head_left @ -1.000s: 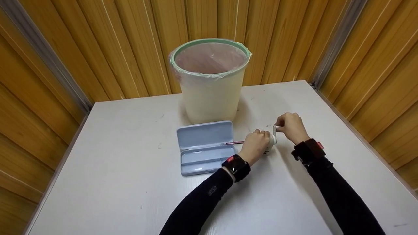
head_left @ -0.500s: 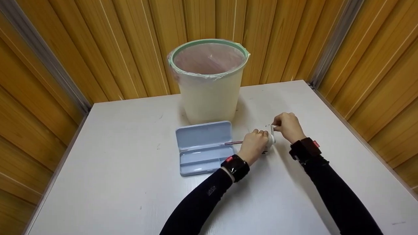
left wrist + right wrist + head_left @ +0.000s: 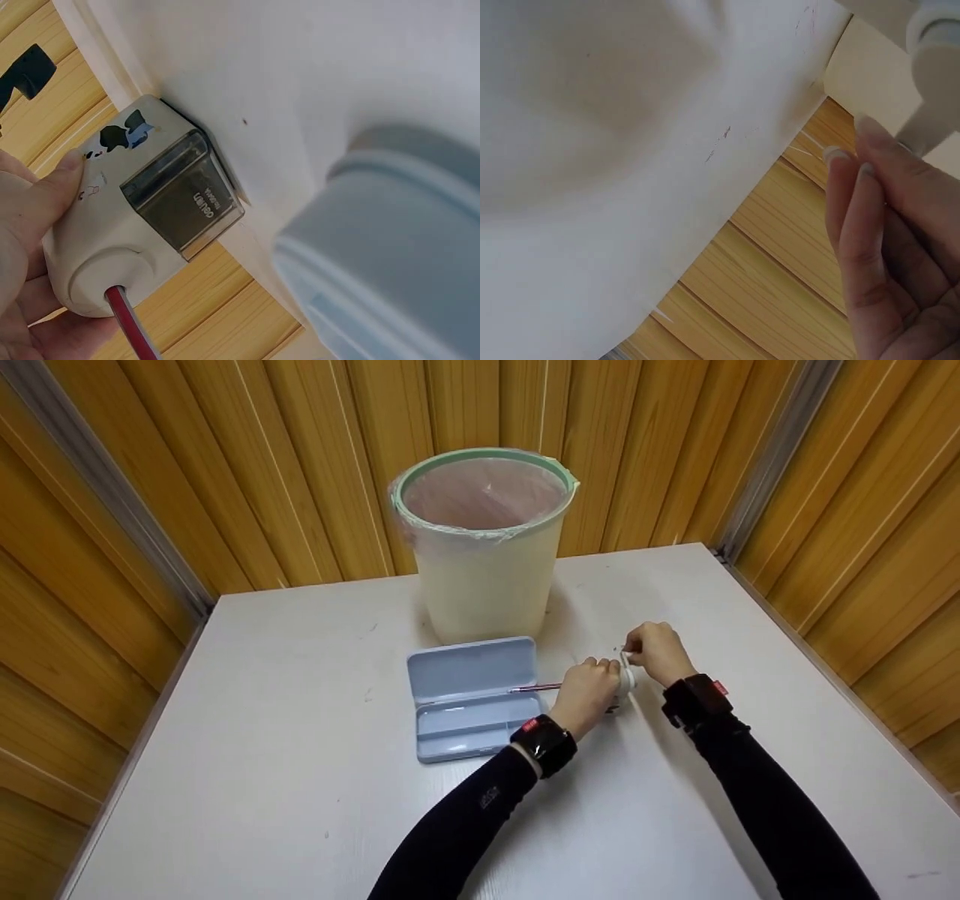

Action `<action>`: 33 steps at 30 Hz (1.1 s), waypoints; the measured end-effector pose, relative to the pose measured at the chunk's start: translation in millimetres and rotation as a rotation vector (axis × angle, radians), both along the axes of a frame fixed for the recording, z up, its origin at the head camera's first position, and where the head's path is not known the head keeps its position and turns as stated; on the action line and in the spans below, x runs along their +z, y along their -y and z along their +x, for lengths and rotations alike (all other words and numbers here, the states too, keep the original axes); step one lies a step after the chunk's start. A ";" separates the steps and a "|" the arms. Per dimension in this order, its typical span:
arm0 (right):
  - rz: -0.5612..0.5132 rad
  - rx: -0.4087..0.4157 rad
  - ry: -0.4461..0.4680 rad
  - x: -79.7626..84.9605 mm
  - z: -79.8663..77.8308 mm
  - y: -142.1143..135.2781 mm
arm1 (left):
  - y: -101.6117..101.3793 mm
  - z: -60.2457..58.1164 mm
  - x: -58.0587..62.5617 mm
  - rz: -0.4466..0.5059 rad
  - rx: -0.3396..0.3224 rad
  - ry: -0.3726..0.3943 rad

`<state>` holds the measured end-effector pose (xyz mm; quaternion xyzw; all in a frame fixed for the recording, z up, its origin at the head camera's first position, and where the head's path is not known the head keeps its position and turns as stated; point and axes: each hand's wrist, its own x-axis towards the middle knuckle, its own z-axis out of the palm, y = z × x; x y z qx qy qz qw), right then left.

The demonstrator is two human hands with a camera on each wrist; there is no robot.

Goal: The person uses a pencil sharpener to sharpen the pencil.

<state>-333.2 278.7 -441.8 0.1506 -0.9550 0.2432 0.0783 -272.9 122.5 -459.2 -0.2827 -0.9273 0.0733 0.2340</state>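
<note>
My left hand [image 3: 587, 696] grips a white pencil sharpener [image 3: 94, 199], which has a clear shavings drawer and dark printed shapes. A red pencil [image 3: 131, 322] sticks out of its front hole; in the head view the pencil reaches left over the pencil case. My right hand [image 3: 661, 654] is at the sharpener's far end, its thumb and fingers pinching the crank handle [image 3: 934, 101]. The knob itself is mostly hidden by the fingers. A light blue pencil case [image 3: 472, 673] lies open left of my left hand, with its divided tray showing.
Behind the pencil case stands a tall cream bin [image 3: 487, 585] with a green rim and a clear plastic liner. All of it rests on a white table [image 3: 247, 750] with wood-patterned walls [image 3: 300, 472] behind and at both sides.
My right hand has shifted slightly left, and the crank has changed its angle. The left hand, sharpener and pencil stay in nearly the same place.
</note>
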 end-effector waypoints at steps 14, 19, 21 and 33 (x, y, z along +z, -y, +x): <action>0.033 0.080 0.076 -22.5 -5.1 -4.4 | 0.0 0.4 -1.3 0.001 -0.009 -0.024; 0.047 0.099 0.085 -23.4 -4.0 -5.0 | 0.1 0.0 -2.1 0.013 -0.022 -0.042; 0.054 0.106 0.101 -24.1 -3.4 -5.0 | 0.3 -0.2 -2.1 0.018 -0.022 -0.048; 0.116 0.125 0.119 -28.7 6.4 -4.5 | -1.4 0.0 -0.1 -0.006 -0.006 -0.049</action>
